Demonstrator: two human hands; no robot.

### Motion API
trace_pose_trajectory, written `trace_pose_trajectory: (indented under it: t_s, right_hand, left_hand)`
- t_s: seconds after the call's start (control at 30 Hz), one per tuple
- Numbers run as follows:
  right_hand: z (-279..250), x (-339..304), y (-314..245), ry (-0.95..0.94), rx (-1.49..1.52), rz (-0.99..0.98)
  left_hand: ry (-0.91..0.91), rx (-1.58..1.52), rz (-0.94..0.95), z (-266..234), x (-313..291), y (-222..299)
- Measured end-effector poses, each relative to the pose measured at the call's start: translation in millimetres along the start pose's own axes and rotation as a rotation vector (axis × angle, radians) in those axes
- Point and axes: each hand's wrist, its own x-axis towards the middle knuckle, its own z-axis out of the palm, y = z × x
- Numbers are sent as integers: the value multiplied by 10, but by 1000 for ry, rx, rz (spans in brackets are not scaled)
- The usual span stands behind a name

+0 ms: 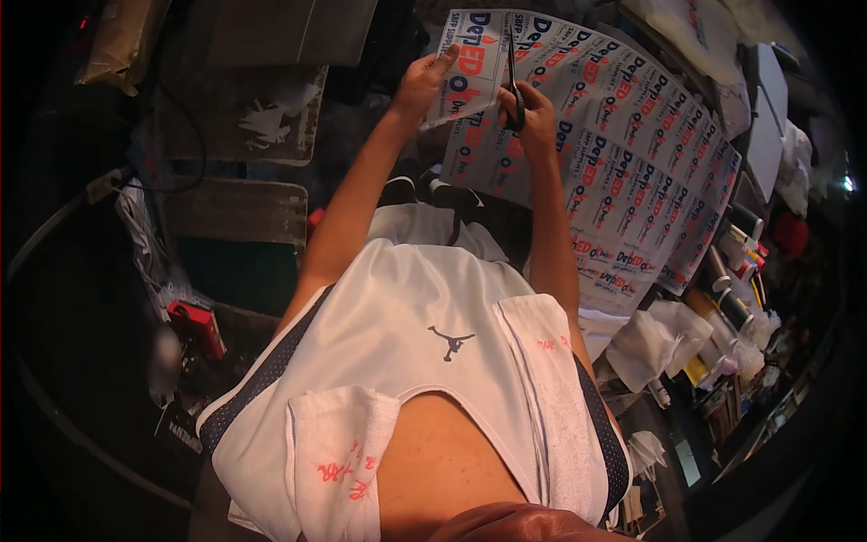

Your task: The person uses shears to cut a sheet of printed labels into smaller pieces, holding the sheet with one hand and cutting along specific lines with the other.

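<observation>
A large white sheet printed all over with repeating blue and red labels spreads out at the upper right. My left hand is closed on the left edge of its front part, a label strip, with the thumb lying on the printed face. In my right hand is a pair of scissors, fingers wrapped round the black handles. The blades point away from me and lie along the strip's right side, between it and the rest of the sheet. Whether the strip is fully separate there, I cannot tell.
Rolls, tubes and crumpled plastic bags crowd the right side. A red box-like object lies at the left, below worn dark panels. A brown wrapped package sits at the upper left. A white towel hangs over my shoulders.
</observation>
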Motion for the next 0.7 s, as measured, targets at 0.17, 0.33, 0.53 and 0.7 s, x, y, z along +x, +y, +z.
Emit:
trace_pose_trajectory:
  t_s: [0.17,0.33,0.53,0.7]
  right_hand:
    - [36,9,-80,16,-40,31]
    - [85,54,-54,4,-13,33]
    - [142,85,59,3,10,-42]
    - [219,78,56,21,-23,-50]
  left_hand:
    - [231,401,213,-28,147,-96]
    - [285,495,278,-86,150,-151]
    - [256,405,233,-119,129,-142]
    - [195,209,150,-83,81,-57]
